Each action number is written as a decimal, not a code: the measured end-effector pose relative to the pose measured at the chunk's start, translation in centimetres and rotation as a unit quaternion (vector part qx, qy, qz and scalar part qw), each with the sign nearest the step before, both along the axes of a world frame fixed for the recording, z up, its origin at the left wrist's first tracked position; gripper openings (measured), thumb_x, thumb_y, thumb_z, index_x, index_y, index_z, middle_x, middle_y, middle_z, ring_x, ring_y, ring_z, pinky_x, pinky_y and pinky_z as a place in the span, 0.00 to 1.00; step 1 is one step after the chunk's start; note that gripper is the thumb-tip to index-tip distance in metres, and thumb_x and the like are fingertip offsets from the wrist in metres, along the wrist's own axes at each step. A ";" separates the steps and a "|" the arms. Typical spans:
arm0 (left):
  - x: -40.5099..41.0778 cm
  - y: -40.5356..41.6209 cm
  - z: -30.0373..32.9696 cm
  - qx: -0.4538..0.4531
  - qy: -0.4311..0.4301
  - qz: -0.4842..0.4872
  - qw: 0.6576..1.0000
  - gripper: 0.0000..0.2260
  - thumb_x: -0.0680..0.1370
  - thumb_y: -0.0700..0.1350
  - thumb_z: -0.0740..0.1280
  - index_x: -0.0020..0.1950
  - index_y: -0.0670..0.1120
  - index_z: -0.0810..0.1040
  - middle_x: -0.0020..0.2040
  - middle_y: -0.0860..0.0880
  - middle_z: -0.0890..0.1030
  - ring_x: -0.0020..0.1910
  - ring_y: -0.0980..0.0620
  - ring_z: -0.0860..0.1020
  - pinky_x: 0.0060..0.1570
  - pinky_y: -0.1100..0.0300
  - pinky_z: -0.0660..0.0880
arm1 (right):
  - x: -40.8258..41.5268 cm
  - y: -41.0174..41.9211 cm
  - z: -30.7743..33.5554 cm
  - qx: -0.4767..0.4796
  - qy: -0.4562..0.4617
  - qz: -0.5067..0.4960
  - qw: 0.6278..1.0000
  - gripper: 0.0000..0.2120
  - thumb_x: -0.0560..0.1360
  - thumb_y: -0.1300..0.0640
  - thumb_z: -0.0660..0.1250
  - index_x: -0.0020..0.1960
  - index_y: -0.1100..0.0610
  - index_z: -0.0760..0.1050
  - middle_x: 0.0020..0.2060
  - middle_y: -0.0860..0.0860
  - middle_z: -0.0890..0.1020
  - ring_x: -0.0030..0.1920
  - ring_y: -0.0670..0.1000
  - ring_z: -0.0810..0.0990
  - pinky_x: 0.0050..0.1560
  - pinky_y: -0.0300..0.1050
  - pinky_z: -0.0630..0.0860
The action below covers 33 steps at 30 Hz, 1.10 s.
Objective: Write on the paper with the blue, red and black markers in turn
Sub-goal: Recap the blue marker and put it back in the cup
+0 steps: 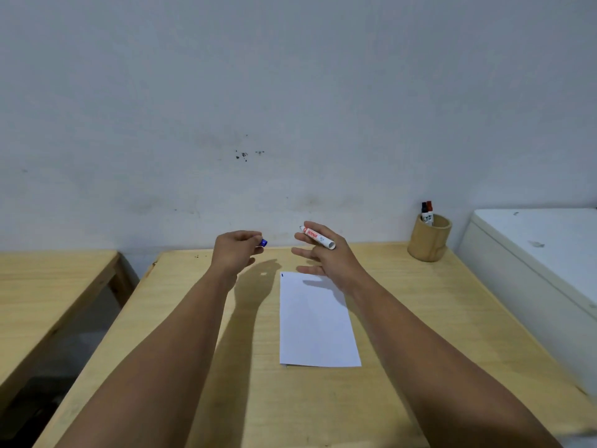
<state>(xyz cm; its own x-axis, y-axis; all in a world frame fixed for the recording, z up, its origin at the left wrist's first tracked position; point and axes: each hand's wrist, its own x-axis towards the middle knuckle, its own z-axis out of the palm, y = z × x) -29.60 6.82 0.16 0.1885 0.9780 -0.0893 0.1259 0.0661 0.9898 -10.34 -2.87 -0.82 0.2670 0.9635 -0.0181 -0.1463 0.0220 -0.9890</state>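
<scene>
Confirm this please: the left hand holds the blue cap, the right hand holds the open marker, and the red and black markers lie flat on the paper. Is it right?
Not quite. In the head view the red and black markers stand upright in the wooden cup at the table's far right, not on the paper. The rest holds: the left hand holds the blue cap, and the right hand holds the open marker.

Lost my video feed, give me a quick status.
Left hand pinching blue cap. Right hand holding uncapped marker above paper. Red and black markers in holder. Nothing blocking.
</scene>
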 end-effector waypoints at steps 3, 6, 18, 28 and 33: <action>0.4 -0.7 1.6 -0.002 -0.017 -0.009 1.000 0.06 0.81 0.43 0.70 0.56 0.44 0.85 0.53 0.45 0.87 0.53 0.48 0.86 0.49 0.56 0.78 | -0.7 -0.6 0.7 0.001 -0.027 0.025 0.999 0.26 0.85 0.69 0.59 0.79 0.50 0.71 0.73 0.52 0.79 0.65 0.55 0.85 0.62 0.61 0.84; 0.7 -1.4 2.9 0.005 -0.021 -0.013 1.000 0.07 0.81 0.43 0.70 0.56 0.44 0.85 0.54 0.45 0.87 0.54 0.48 0.86 0.52 0.54 0.79 | -1.2 -1.2 1.3 0.003 -0.081 0.019 0.997 0.24 0.86 0.68 0.56 0.78 0.52 0.73 0.71 0.54 0.79 0.59 0.52 0.86 0.52 0.52 0.87; 1.8 -3.3 5.8 0.034 -0.029 -0.033 0.998 0.07 0.81 0.42 0.70 0.57 0.42 0.85 0.54 0.43 0.87 0.47 0.50 0.86 0.60 0.48 0.80 | -1.9 -2.8 2.2 0.030 -0.181 -0.053 0.982 0.11 0.81 0.64 0.66 0.52 0.50 0.82 0.41 0.52 0.84 0.36 0.43 0.80 0.41 0.45 0.81; 2.5 -4.1 6.6 0.039 -0.028 -0.039 0.998 0.07 0.81 0.42 0.70 0.58 0.42 0.84 0.53 0.44 0.87 0.53 0.49 0.86 0.60 0.49 0.80 | -1.6 -3.3 3.1 0.041 -0.052 -0.040 0.997 0.02 0.82 0.62 0.71 0.51 0.58 0.79 0.41 0.58 0.77 0.38 0.55 0.87 0.44 0.59 0.89; 2.8 -4.2 6.8 0.041 -0.029 -0.039 0.998 0.07 0.81 0.42 0.70 0.57 0.42 0.85 0.52 0.45 0.87 0.52 0.49 0.86 0.59 0.50 0.81 | -1.3 -3.1 2.6 0.046 -0.126 -0.030 0.991 0.09 0.83 0.63 0.69 0.62 0.54 0.76 0.50 0.57 0.78 0.35 0.52 0.86 0.39 0.55 0.87</action>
